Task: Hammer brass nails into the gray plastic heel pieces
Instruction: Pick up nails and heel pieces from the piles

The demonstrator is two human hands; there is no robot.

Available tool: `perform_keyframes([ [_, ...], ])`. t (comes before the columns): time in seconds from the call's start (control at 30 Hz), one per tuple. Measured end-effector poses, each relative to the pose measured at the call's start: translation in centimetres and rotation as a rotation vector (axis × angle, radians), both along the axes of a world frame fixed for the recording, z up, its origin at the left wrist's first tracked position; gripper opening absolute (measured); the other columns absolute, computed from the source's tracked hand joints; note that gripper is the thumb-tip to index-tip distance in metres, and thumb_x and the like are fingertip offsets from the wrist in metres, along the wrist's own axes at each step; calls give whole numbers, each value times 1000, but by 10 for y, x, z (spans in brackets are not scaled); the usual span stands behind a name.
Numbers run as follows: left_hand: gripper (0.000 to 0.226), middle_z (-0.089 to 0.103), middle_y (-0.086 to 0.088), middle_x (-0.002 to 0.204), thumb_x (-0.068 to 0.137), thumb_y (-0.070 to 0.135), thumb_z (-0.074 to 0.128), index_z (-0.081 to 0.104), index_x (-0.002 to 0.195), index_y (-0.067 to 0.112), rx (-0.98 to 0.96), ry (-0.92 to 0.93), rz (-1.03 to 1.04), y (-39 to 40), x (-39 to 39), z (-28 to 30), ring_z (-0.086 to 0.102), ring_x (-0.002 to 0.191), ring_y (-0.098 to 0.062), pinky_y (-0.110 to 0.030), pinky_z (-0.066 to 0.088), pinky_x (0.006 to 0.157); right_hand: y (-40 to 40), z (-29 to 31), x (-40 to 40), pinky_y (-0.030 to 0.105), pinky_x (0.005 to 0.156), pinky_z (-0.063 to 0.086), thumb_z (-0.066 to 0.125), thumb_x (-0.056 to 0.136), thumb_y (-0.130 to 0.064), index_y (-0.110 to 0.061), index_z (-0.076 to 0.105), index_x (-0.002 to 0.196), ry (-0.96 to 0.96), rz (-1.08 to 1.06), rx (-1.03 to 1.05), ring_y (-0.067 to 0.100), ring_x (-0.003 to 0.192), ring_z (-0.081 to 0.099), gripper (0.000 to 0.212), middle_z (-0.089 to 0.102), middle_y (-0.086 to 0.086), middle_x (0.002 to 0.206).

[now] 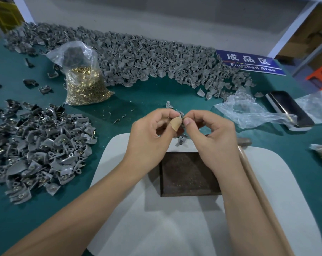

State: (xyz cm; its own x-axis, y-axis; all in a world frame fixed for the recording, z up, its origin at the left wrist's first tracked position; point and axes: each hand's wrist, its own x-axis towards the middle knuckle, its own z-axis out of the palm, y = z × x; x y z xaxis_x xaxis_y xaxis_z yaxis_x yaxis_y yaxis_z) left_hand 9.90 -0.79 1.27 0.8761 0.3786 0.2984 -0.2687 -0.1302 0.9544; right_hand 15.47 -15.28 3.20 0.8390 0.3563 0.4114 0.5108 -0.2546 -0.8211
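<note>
My left hand point(152, 133) and my right hand point(211, 133) meet above the far edge of a dark metal block point(187, 174). Both pinch one small gray heel piece point(180, 114) between thumbs and fingertips; a bandage wraps my left thumb. Whether a nail is in my fingers I cannot tell. More gray heel pieces point(181, 140) lie just under my hands. A wooden hammer handle point(258, 196) lies to the right of the block, its head point(244, 141) partly hidden behind my right hand. A plastic bag of brass nails point(86, 85) stands at the back left.
A long heap of gray heel pieces point(138, 58) runs across the back. A pile of heel pieces with nails in them point(38, 148) lies at the left. A white pad point(175, 218) lies under the block. At the right are crumpled plastic point(248, 111), a phone point(289, 109) and a blue sign point(248, 62).
</note>
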Motion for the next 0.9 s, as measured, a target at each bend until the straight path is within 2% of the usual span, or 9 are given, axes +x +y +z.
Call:
perform_keyframes([
  [0.1, 5, 77, 1, 89, 95, 10, 70, 70, 99, 13, -21, 5, -3, -1, -2, 2, 75, 76, -13, -21, 58, 70, -1, 0, 0, 17, 74, 47, 69, 93, -3, -15, 74, 85, 25, 34, 1, 7, 75, 62, 15, 70, -8, 78],
  [0.17, 7, 76, 5, 86, 95, 9, 71, 69, 98, 16, 0, -1, -7, -2, -2, 2, 74, 74, -10, -18, 56, 68, -3, 1, 1, 13, 72, 46, 69, 93, -2, -16, 74, 82, 49, 64, 8, 1, 72, 59, 18, 68, -12, 74],
  [0.27, 12, 74, 8, 84, 95, 9, 71, 68, 96, 21, 25, -3, -11, 1, -2, -1, 72, 71, -7, -16, 54, 68, -2, 1, 1, 13, 70, 45, 69, 93, -1, -17, 73, 77, 73, 111, -6, -1, 68, 56, 23, 66, -12, 70],
  [0.37, 18, 75, 8, 87, 95, 13, 70, 67, 96, 31, 45, -9, -27, 3, -1, -4, 73, 75, -8, -20, 56, 71, -1, 2, 2, 17, 69, 45, 68, 93, -1, -16, 73, 75, 83, 127, -19, 1, 67, 54, 23, 66, -9, 69],
  [0.47, 21, 74, 12, 86, 94, 16, 69, 66, 95, 37, 68, -34, -36, 5, -1, -5, 72, 75, -7, -17, 56, 71, -2, 2, 3, 23, 68, 47, 68, 94, -2, -12, 74, 77, 89, 132, -47, 6, 68, 54, 20, 67, -2, 71],
  [0.63, 19, 76, 6, 89, 96, 14, 68, 68, 97, 33, 102, -15, -68, 9, 0, -7, 73, 75, -10, -19, 57, 72, -3, -2, 2, 35, 71, 51, 69, 94, -4, -10, 75, 81, 74, 107, -73, 22, 72, 61, 16, 69, 3, 74],
  [0.77, 12, 77, 3, 91, 97, 12, 69, 69, 100, 24, 50, 22, -94, 13, 4, -5, 74, 76, -11, -19, 57, 73, -1, -5, 2, 24, 68, 53, 71, 94, -6, -17, 77, 90, 69, 42, -56, 3, 75, 63, 14, 72, -11, 79],
  [0.9, 8, 77, -1, 87, 98, 13, 68, 68, 100, 20, 26, 37, -105, 13, 3, -2, 74, 74, -11, -21, 58, 71, -2, -5, 0, 20, 64, 55, 71, 96, -9, -18, 79, 101, 85, -2, -38, 2, 80, 68, 14, 74, -16, 85],
])
